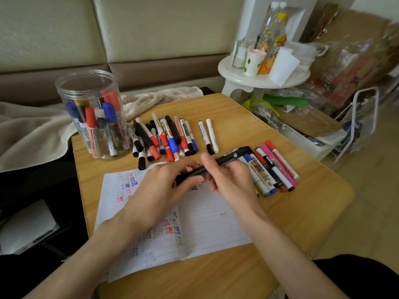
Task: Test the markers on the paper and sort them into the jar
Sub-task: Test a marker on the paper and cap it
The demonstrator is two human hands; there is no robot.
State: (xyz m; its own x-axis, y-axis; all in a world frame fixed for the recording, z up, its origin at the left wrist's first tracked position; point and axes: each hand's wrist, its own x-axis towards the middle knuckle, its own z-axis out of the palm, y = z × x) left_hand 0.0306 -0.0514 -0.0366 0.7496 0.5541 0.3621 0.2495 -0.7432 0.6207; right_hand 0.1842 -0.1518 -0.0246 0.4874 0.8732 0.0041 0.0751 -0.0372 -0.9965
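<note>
Our left hand (170, 184) and right hand (226, 178) both clasp one black marker (232, 156), paper (211, 223) just beneath our fingers (206, 162), jar (86, 87) well beyond. A sudden tug could slip it, streaking ink on skin.

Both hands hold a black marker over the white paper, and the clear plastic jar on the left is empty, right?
No. The head view shows the clear plastic jar holding red and blue markers. The left hand and right hand do hold the black marker over the white paper.
</note>
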